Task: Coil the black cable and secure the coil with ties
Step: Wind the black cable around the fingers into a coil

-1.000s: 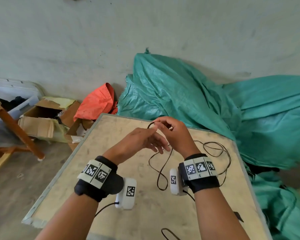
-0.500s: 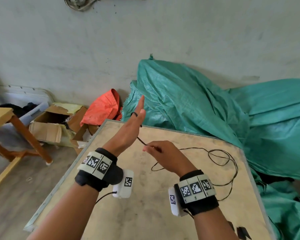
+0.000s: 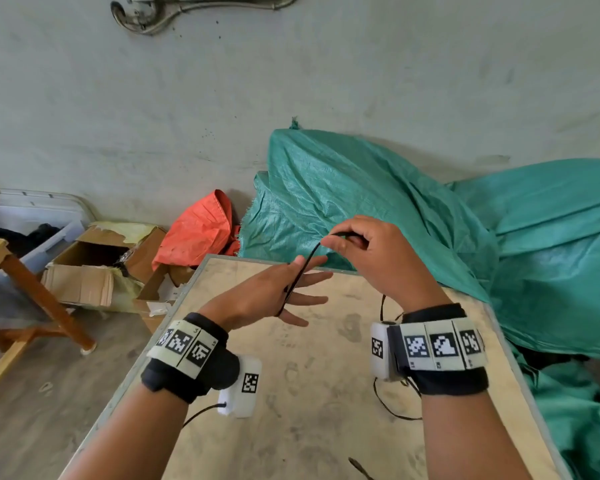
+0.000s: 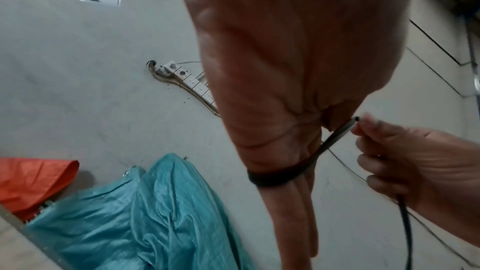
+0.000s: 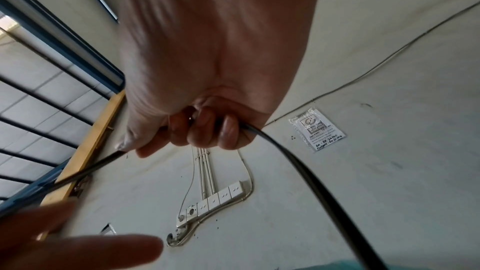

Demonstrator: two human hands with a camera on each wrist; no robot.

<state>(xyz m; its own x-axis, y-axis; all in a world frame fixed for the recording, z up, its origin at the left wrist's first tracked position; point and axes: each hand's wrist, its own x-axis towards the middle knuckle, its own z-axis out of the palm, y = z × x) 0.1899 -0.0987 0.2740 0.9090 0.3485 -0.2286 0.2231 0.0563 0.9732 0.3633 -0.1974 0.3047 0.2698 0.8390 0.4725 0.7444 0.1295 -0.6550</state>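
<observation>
Most of the black cable [image 3: 392,412] is hiding behind the right hand [image 3: 378,261] and wrist at about 3 o'clock on the table [image 3: 309,427]. In the right wrist view the left hand's fingers [image 5: 85,252] are blurring out at 7 o'clock, getting cropped by the edge.
</observation>
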